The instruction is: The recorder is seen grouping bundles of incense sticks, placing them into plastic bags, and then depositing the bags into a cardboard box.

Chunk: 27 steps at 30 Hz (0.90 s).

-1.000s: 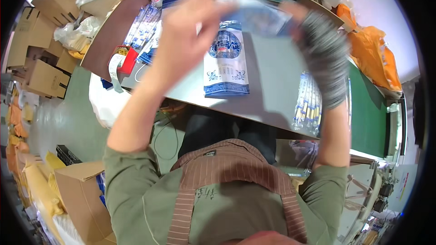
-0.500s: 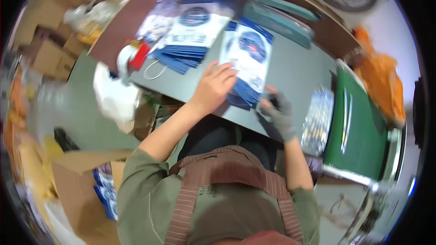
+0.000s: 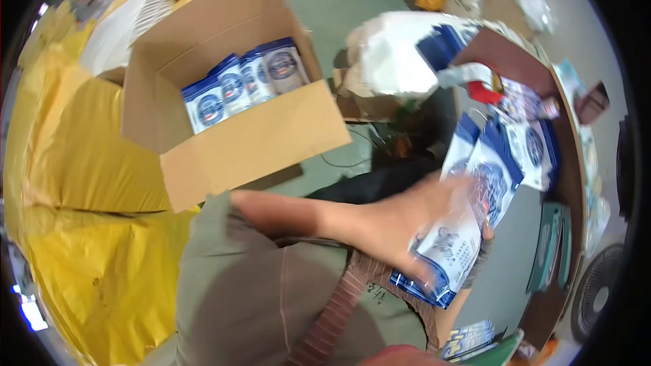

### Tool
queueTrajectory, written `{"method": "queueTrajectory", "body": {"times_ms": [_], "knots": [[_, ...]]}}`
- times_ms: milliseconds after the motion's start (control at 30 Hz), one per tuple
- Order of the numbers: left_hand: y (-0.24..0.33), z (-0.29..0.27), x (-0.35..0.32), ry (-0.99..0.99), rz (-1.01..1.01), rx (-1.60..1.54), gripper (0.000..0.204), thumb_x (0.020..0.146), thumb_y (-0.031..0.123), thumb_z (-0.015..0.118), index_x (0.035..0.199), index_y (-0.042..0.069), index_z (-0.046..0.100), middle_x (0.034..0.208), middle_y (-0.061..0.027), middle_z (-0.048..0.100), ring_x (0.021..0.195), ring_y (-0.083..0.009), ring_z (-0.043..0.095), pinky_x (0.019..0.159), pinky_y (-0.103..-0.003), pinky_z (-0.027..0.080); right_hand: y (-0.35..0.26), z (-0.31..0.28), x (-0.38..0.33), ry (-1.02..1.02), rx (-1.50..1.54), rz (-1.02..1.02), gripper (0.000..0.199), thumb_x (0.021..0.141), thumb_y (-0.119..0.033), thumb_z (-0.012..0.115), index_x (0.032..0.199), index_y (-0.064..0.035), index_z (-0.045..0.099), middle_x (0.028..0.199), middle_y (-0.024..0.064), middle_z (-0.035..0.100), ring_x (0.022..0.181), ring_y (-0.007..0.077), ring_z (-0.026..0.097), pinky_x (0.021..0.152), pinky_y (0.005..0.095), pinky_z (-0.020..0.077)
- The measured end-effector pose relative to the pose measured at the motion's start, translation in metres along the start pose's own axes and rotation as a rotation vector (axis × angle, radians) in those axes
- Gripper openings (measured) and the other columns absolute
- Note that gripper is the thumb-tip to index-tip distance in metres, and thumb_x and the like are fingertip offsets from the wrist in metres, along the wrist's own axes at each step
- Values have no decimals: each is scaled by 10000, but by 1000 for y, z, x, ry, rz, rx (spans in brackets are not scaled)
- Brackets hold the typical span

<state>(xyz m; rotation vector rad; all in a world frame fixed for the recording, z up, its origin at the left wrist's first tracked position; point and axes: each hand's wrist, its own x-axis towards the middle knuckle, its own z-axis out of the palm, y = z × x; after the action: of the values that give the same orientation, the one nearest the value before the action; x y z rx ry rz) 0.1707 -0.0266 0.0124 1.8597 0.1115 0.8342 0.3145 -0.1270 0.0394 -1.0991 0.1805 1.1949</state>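
My left hand [image 3: 400,224] reaches across my body and grips a blue and white pouch [image 3: 454,244] wrapped in clear film. The pouch is blurred and is held over the near edge of the grey table [image 3: 522,278]. My right hand [image 3: 480,257], in a grey glove, is mostly hidden behind the pouch, with only its fingers showing at the pouch's right edge. More pouches of the same kind [image 3: 522,146] lie stacked on the table just beyond. To the left, on the floor, an open cardboard box [image 3: 237,142] holds several such pouches [image 3: 244,85] standing upright.
Yellow sacks [image 3: 88,230] are piled left of the box. A white plastic bag [image 3: 400,61] sits by the table's far end. A green tray [image 3: 553,244] and a fan [image 3: 597,291] are at the right. A tape dispenser [image 3: 475,85] rests on the table.
The view has swung left and now takes in the box and the floor. Both hands, earlier pressing on a pouch on the table, now hold a pouch lifted off it.
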Motion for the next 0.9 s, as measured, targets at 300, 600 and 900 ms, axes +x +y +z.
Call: {"method": "queueTrajectory", "body": {"times_ms": [300, 600, 900], "knots": [[25, -118, -150, 1154, -691, -761, 843, 874, 59, 640, 1507, 118, 86, 1287, -182, 509, 1125, -281, 572, 874, -407, 527, 131, 156, 72, -925, -677, 527, 507, 841, -197, 689, 1270, -5, 498, 1114, 96, 624, 987, 177, 626, 842, 293, 511], [-161, -335, -238, 1377, -837, -488, 1049, 774, -85, 635, 1510, 172, -67, 1249, -301, 477, 942, -378, 642, 660, -536, 577, 144, 155, 139, -866, -629, 278, 875, 812, -173, 669, 1513, -48, 160, 1484, 186, 317, 1320, 267, 406, 1048, 388, 385], [-289, -348, -206, 1013, -1432, -18, 625, 863, 339, 645, 1364, 61, 394, 1210, -168, 500, 1016, -309, 535, 748, -479, 507, 29, -123, 74, -126, -453, -264, 692, 820, -152, 637, 1430, 1, 350, 1343, 199, 508, 1180, 282, 551, 984, 368, 448]]}}
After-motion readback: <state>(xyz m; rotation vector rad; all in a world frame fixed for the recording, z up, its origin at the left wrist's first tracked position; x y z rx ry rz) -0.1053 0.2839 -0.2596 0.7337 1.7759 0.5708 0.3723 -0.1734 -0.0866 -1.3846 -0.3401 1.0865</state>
